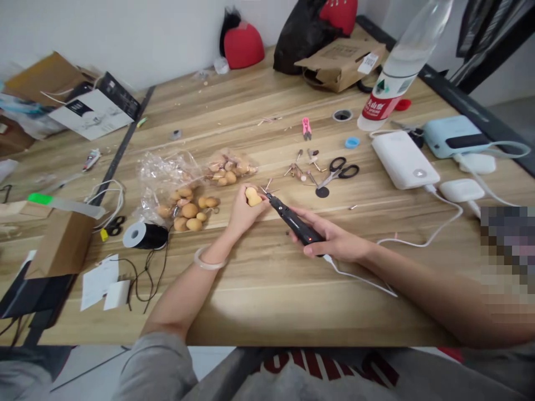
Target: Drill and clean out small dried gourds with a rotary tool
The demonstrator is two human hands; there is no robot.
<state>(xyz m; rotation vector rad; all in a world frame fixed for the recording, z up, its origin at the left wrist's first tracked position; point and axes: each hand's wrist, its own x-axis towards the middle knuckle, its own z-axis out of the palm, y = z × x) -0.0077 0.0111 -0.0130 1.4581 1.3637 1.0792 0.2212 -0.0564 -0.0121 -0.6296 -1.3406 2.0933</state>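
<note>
My left hand (243, 211) curls its fingers round a small gourd (253, 196), just right of the loose gourd pile (188, 214); my right hand (334, 236) grips a black rotary tool (292, 221), its tip just beside the gourd.

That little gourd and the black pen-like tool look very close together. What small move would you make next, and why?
I'd probably ease the tip of the rotary tool onto the small gourd. The left hand already holds the gourd up, and the right hand grips the tool like a pen. Its tip sits right by the gourd, though I can't tell whether they're touching.
</note>
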